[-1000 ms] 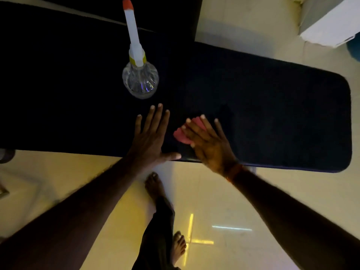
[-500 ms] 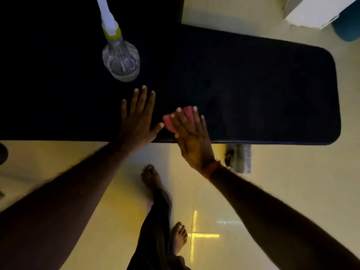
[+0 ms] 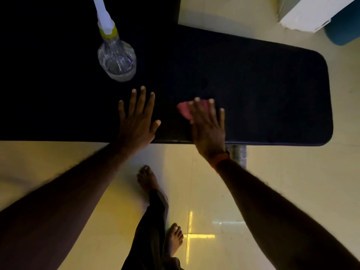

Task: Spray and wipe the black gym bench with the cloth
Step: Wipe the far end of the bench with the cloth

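Note:
The black gym bench (image 3: 263,90) runs across the upper half of the view, its rounded end at the right. A small pink cloth (image 3: 185,110) lies on the pad near the front edge, pressed flat under the fingers of my right hand (image 3: 208,125). My left hand (image 3: 136,121) rests flat on the pad just left of it, fingers spread, holding nothing. A clear spray bottle (image 3: 116,59) with a white nozzle and yellow collar stands upright on the bench beyond my left hand.
Pale tiled floor (image 3: 272,182) lies below the bench, with my bare feet (image 3: 148,180) close to its front edge. A metal bench leg (image 3: 238,154) shows under the pad. A white box (image 3: 303,12) and a teal object (image 3: 344,30) sit at the far right.
My right hand has slid the pink cloth to the right along the pad, away from my left hand. The left hand stays flat on the bench.

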Motion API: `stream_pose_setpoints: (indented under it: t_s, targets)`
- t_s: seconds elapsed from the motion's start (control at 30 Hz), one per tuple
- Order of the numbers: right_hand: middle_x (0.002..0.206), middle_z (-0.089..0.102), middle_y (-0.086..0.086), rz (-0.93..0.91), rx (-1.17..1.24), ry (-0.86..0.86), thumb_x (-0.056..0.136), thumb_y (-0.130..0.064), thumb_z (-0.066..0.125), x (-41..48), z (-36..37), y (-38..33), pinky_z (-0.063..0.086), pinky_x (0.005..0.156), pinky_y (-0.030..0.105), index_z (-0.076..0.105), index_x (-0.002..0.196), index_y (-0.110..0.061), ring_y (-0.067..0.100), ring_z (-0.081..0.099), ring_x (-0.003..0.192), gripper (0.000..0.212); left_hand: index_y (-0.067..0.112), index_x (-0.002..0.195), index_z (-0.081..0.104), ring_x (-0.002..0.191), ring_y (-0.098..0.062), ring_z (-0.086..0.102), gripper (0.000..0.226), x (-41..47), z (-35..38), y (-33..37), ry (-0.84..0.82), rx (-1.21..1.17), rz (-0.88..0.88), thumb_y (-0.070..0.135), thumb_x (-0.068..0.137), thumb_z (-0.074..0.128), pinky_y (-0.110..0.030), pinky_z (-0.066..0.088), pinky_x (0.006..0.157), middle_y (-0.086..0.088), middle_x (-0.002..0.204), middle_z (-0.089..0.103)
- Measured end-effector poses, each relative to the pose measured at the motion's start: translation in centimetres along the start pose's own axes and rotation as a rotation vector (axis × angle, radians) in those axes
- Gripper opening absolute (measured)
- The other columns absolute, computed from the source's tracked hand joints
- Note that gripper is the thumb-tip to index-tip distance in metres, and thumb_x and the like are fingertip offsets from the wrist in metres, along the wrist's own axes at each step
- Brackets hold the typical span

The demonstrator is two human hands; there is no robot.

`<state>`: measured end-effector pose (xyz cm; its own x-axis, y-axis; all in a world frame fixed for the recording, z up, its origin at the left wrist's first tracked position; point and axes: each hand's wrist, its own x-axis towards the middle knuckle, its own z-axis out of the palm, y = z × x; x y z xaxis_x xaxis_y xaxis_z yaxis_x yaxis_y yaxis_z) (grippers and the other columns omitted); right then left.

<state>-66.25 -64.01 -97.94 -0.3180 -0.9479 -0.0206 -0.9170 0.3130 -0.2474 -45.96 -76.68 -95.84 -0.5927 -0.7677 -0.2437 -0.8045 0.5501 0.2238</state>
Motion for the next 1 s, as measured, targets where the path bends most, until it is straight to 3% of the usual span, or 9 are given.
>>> stream_pose_setpoints:
  t_s: [0.1,0.2,0.27,0.37,0.43,0.6,0.77,0.83,1.0]
  targets:
    - [0.175,0.008,-0.002,0.316,0.146,0.022,0.113,-0.033,0.029,-0.7,0.2,-3.0,0.002,0.129,0.060,0.018,0.166,-0.026,0.031,-0.007,0.162,0.054,0.017,0.165,0.008,0.159,-0.033,-0.005,0.081,0.6,0.2,0.3,0.009,-0.006,0.060,0.049,0.102,0.048,-0.064,0.005,0.123,-0.012,0.172,-0.004]
    - [0.175,0.007,-0.001,-0.020,0.103,-0.059,0.112,-0.029,0.035,-4.9,0.9,-4.4,0.010,0.129,0.061,0.019,0.166,-0.025,0.032,-0.004,0.162,0.056,0.019,0.165,0.009,0.159,-0.034,-0.005,0.079,1.4,0.3,0.9,0.009,-0.023,0.109,0.051,0.103,0.046,-0.064,0.004,0.123,-0.011,0.172,-0.003]
    - [0.175,0.007,-0.004,-0.019,0.021,-0.082,0.111,-0.030,0.039,-5.2,0.3,-1.8,0.010,0.128,0.063,0.017,0.166,-0.028,0.029,-0.003,0.162,0.060,0.020,0.165,0.008,0.159,-0.034,-0.006,0.081,1.7,0.5,1.3,0.006,-0.033,0.089,0.053,0.101,0.046,-0.065,0.003,0.122,-0.012,0.172,-0.003]
    - [0.175,0.002,-0.007,0.423,0.113,-0.003,0.113,-0.036,0.027,-2.5,-0.3,-0.8,0.001,0.129,0.060,0.013,0.166,-0.031,0.027,-0.010,0.161,0.055,0.018,0.165,0.010,0.158,-0.036,-0.005,0.080,1.7,0.8,1.6,0.019,-0.018,0.079,0.053,0.102,0.045,-0.067,0.003,0.122,-0.014,0.172,-0.001]
    - [0.175,0.000,-0.006,0.527,0.197,0.051,0.113,-0.034,0.025,-1.5,0.2,-3.4,-0.001,0.130,0.058,0.013,0.166,-0.029,0.029,-0.013,0.161,0.054,0.017,0.164,0.012,0.158,-0.038,-0.003,0.077,1.6,0.9,1.6,0.029,-0.015,0.088,0.053,0.103,0.041,-0.068,0.004,0.121,-0.015,0.172,0.001]
    - [0.175,0.005,-0.004,0.084,0.080,-0.047,0.112,-0.030,0.031,-3.4,0.3,-2.1,0.000,0.130,0.058,0.014,0.166,-0.028,0.029,-0.008,0.162,0.057,0.017,0.164,0.013,0.159,-0.036,-0.002,0.076,1.7,0.8,1.5,0.034,0.001,0.106,0.057,0.102,0.033,-0.066,0.005,0.123,-0.015,0.172,0.001]
    - [0.175,0.008,-0.003,0.614,0.241,0.068,0.113,-0.032,0.028,5.5,-0.9,0.9,-0.001,0.129,0.058,0.020,0.165,-0.027,0.033,-0.011,0.161,0.053,0.018,0.164,0.013,0.159,-0.034,-0.003,0.085,2.7,0.8,0.9,0.025,-0.004,0.162,0.053,0.097,0.052,-0.064,0.004,0.123,-0.013,0.172,0.000]
    - [0.174,0.012,0.001,0.531,0.294,0.081,0.113,-0.029,0.032,8.2,-0.3,-1.0,-0.001,0.129,0.058,0.025,0.164,-0.023,0.038,-0.010,0.160,0.052,0.018,0.164,0.012,0.159,-0.032,-0.004,0.087,3.1,0.7,0.5,0.021,-0.020,0.174,0.058,0.095,0.047,-0.064,0.003,0.123,-0.012,0.173,0.000]
    - [0.174,0.016,-0.003,-0.056,0.109,-0.061,0.112,-0.031,0.033,7.5,0.1,-0.4,0.003,0.130,0.058,0.026,0.164,-0.027,0.032,-0.003,0.162,0.052,0.014,0.164,0.008,0.160,-0.024,-0.003,0.099,3.5,0.3,0.0,0.019,-0.039,0.150,0.072,0.088,0.034,-0.058,0.007,0.126,-0.008,0.173,-0.001]
